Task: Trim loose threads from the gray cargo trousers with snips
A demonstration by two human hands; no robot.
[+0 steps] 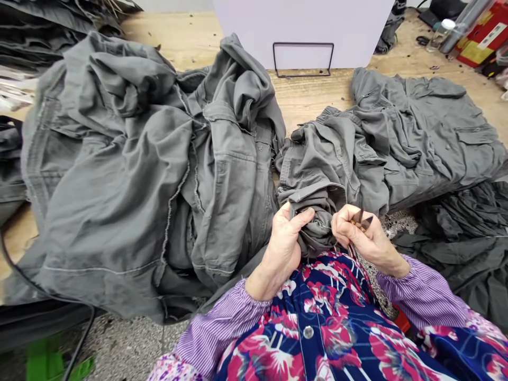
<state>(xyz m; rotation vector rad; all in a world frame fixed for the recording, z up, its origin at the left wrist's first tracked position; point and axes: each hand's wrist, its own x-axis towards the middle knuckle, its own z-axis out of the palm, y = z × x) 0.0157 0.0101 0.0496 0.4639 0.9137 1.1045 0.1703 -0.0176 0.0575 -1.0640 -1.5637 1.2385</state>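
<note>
A pair of grey trousers, bunched and creased, hangs over the table's front edge. My left hand is closed on its hemmed opening, thumb on top of the cloth. Opposite it, my right hand is curled at the other side of that opening, fingertips against the fabric. Small thread snips are tucked in my right fist, their dark pointed blades sticking up; the rest of them is hidden by the fingers. Whether the right fingertips also pinch a thread I cannot make out.
A large heap of grey garments with frayed seams lies at left. More grey trousers with flap pockets are stacked at right, and dark cloth sits below. Behind stand a white panel, a small bottle and a red box.
</note>
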